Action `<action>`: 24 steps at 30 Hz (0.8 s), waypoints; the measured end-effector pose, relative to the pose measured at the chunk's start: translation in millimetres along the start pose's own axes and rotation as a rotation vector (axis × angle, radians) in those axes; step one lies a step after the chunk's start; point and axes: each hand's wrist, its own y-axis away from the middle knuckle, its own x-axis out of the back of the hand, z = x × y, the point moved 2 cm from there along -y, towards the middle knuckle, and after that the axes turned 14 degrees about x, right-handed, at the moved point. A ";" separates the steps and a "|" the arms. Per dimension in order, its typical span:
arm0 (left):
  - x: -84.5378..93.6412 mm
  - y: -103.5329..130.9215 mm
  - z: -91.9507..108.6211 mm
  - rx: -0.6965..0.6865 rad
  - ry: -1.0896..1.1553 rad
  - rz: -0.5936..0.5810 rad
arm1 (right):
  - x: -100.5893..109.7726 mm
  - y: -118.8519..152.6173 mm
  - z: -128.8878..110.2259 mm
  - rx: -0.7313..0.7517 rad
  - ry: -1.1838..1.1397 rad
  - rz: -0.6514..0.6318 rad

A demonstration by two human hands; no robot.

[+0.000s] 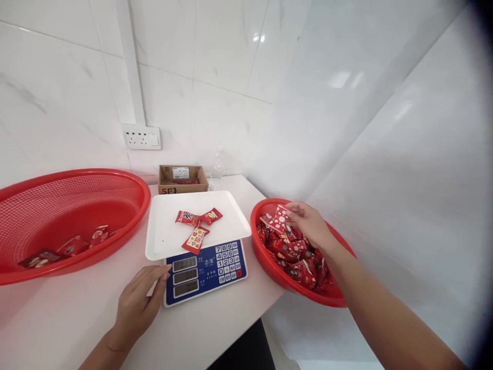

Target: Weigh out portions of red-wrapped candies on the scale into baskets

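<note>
My right hand (310, 222) pinches a red packet with white dots (280, 218), held over the right red basket (265, 252), which is full of similar red and dark wrapped packets (302, 270). Beside the left edge of the digital scale (210, 272) rests my left hand (140, 300). Its thumb and forefinger come together at the tips, near the display, and I see nothing between them. On the scale's white tray (164, 231) lie three small wrapped packets: a red one with dark lettering (188, 218), a red one with a light figure (211, 216) and a flowered one (195, 240).
A large red mesh basket (131, 205) on the left has several packets at its bottom. Behind the scale stand an open cardboard box (183, 187) and a clear plastic bottle (217, 169). The white table's (246, 313) right edge runs beside the right basket. A socket panel (141, 137) is on the wall.
</note>
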 end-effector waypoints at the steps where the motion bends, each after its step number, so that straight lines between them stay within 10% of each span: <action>1: -0.1 0.2 0.2 0.001 0.005 -0.005 | -12.5 -3.3 -7.7 0.019 -0.064 -0.034; 11: 1.9 0.6 3.0 -0.004 0.036 0.006 | -136.8 -3.9 -85.0 0.319 -0.134 -0.454; 16: 0.6 2.9 -0.2 -0.008 0.038 -0.012 | -168.1 10.1 -113.9 0.446 0.168 -0.783; 24: 1.0 2.7 1.0 -0.007 0.047 -0.023 | -181.5 -19.2 -117.5 0.379 0.320 -0.776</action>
